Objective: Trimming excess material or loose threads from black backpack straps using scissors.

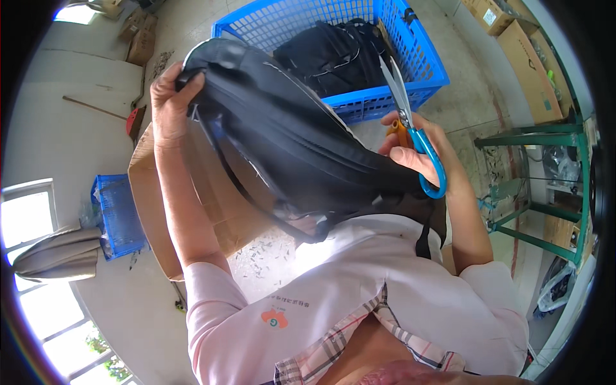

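A black fabric bag (pixel 276 122) with pale edging and a hanging strap stretches across in front of my body. My left hand (pixel 169 106) is closed on its far left end, thumb on top, holding it up. The bag's near right end lies against my shirt. In my right hand (pixel 443 144) is a pair of scissors (pixel 431 168) with teal handles, the blades pointing up and a little apart. Something orange and tube-like (pixel 398 131) also sits in that hand; its kind is unclear. The scissors are beside the bag, their blades apart from it.
A blue plastic crate (pixel 367 102) on the floor ahead holds black bags (pixel 330 56). Below the held bag is a large open cardboard box (pixel 149 199). Another blue crate (pixel 122 215) stands left. At right are a green metal rack (pixel 532 138) and a cardboard carton (pixel 527 74).
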A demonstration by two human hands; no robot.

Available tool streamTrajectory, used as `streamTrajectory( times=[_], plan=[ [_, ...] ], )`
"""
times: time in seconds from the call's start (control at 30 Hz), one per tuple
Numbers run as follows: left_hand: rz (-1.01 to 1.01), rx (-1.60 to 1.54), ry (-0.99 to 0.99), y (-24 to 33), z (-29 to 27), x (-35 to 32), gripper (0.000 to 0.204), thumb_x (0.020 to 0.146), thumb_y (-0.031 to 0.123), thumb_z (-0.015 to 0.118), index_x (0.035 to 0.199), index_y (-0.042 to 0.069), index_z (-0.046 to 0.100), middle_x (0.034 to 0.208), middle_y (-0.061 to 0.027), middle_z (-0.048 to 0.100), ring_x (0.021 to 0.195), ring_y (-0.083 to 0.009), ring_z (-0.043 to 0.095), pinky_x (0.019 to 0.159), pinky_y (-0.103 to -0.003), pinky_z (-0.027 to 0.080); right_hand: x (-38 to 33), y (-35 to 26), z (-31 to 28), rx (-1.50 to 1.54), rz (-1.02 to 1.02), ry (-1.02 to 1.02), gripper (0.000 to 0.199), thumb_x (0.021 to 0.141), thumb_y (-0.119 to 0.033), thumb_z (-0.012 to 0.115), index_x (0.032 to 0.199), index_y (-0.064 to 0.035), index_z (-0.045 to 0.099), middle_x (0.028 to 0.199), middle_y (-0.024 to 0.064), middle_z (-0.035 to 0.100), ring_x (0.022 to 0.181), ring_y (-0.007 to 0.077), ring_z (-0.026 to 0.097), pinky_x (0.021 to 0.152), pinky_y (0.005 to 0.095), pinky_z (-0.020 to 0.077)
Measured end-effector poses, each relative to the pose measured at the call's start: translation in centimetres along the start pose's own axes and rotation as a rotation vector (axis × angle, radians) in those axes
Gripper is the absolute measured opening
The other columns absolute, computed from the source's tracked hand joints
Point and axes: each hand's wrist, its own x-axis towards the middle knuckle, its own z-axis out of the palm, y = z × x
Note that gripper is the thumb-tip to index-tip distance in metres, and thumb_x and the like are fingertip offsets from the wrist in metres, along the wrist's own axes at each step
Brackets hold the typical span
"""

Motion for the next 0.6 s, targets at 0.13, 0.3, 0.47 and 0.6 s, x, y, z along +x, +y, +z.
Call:
streamTrajectory(
  times=[0.13, 0.3, 0.47, 0.6],
  plan=[
    [0.001, -0.025, 0.046, -0.2, -1.3, -0.5, 0.013, 0.072, 0.000, 0.065, 0.085, 0.002, 0.064, 0.075, 0.0036, 0.060, 0.068, -0.0042, 0.051, 0.065, -0.017, 0.039, -1.7, 0.4, 1.2, -0.411, -0.130, 0.154, 0.044, 0.068, -0.011, 0.073, 0.106, -0.0044, 0.051, 0.076, 0.0040, 0.055, 0.071, 0.0106, 0.053, 0.068, 0.0259, 0.0460],
    [-0.057, -0.080, 0.065, -1.5, -3.5, -1.5, 0.015, 0.073, 0.000, 0.065, 0.089, 0.002, 0.063, 0.078, 0.0029, 0.061, 0.070, -0.0047, 0.051, 0.067, -0.018, 0.039, -4.8, 1.2, 3.2, -0.689, -0.536, 0.050, 0.043, 0.066, 0.000, 0.067, 0.105, -0.0031, 0.048, 0.077, 0.0107, 0.055, 0.062, 0.0234, 0.056, 0.056, 0.0296, 0.0449],
    [-0.129, -0.033, 0.082, -3.0, -4.7, -2.4, 0.015, 0.074, -0.001, 0.065, 0.088, 0.001, 0.063, 0.079, 0.0009, 0.061, 0.070, -0.0053, 0.052, 0.067, -0.018, 0.041, -6.7, 2.0, 4.2, -1.004, -0.566, -0.096, 0.037, 0.071, -0.004, 0.061, 0.106, -0.0002, 0.050, 0.067, 0.0075, 0.049, 0.058, 0.0199, 0.052, 0.049, 0.0310, 0.0425],
    [-0.191, -0.024, 0.148, -2.7, -6.3, -3.5, 0.016, 0.073, -0.001, 0.065, 0.089, 0.002, 0.063, 0.080, -0.0001, 0.062, 0.070, -0.0064, 0.054, 0.066, -0.019, 0.043, -6.0, 1.1, 3.5, -1.226, -0.810, 0.212, 0.038, 0.073, -0.006, 0.059, 0.110, 0.0024, 0.050, 0.063, 0.0037, 0.045, 0.053, 0.0161, 0.047, 0.046, 0.0280, 0.0402]
  ],
)
